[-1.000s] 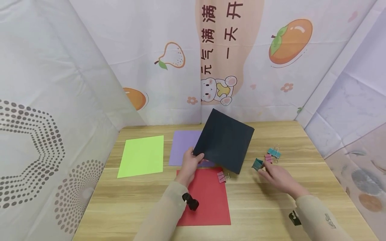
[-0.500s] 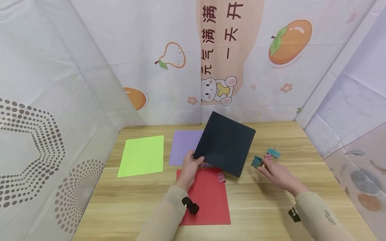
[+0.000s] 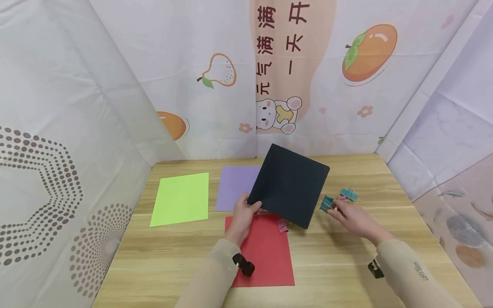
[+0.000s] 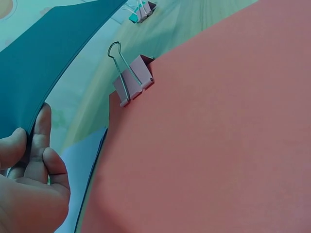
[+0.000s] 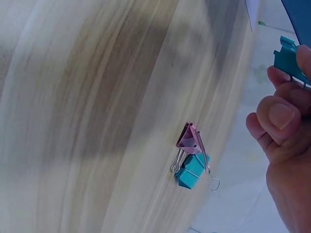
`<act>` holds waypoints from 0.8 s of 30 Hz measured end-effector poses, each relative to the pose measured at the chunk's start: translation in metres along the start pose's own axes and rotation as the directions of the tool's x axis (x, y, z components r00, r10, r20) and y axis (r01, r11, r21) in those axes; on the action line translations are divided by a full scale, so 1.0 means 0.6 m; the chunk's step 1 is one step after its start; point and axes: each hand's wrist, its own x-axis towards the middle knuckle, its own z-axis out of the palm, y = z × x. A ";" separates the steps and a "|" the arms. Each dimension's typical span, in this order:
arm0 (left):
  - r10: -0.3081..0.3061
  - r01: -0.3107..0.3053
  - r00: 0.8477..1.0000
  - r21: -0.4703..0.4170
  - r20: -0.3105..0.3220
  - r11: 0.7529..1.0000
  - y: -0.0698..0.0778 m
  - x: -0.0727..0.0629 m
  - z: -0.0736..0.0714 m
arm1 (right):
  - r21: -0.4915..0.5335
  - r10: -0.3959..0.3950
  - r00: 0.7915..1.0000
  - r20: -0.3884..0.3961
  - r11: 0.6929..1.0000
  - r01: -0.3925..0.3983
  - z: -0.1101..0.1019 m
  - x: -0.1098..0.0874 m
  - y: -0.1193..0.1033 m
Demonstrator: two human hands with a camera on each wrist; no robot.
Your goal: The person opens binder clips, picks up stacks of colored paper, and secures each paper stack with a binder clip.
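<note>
My left hand (image 3: pixel 240 220) pinches the near left corner of a black sheet of paper (image 3: pixel 289 186), which is tilted above the table. In the left wrist view its edge shows more than one layer. My right hand (image 3: pixel 356 220) holds a teal binder clip (image 3: pixel 326 204) between thumb and fingers, just right of the black paper's edge. The right wrist view shows this clip's teal body (image 5: pixel 286 59) at the fingertips. Under the black paper's near corner, a pink binder clip (image 4: pixel 135 80) grips the far right corner of a red sheet (image 3: pixel 265 252).
A second pink clip (image 5: pixel 187 141) and another teal clip (image 5: pixel 192 171) lie together on the table's right side. Partly covered by the black paper is a purple sheet (image 3: pixel 235 188). A yellow-green sheet (image 3: pixel 181 199) lies at left. Behind the wooden table hangs a printed curtain (image 3: pixel 227 107).
The black paper has shifted slightly right and down in the head view, covering more of the pink clip. My right hand has moved a little left and away with the teal clip.
</note>
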 end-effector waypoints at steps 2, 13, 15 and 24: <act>0.004 -0.004 1.000 -0.005 0.006 1.000 -0.001 -0.001 0.000 | 0.006 0.001 1.000 0.012 1.000 -0.001 -0.002 0.002 0.000; 0.010 -0.010 1.000 -0.037 0.011 0.999 -0.006 -0.003 0.002 | 0.050 0.000 0.998 0.061 0.999 -0.003 -0.011 0.007 -0.004; 0.013 -0.013 1.000 -0.036 0.009 0.999 -0.008 -0.003 0.002 | 0.057 0.003 0.998 0.070 0.998 -0.007 -0.012 0.008 -0.005; 0.018 -0.017 1.000 -0.045 0.016 0.999 -0.013 -0.005 0.001 | 0.110 0.011 0.996 0.090 0.994 -0.021 -0.013 0.006 0.002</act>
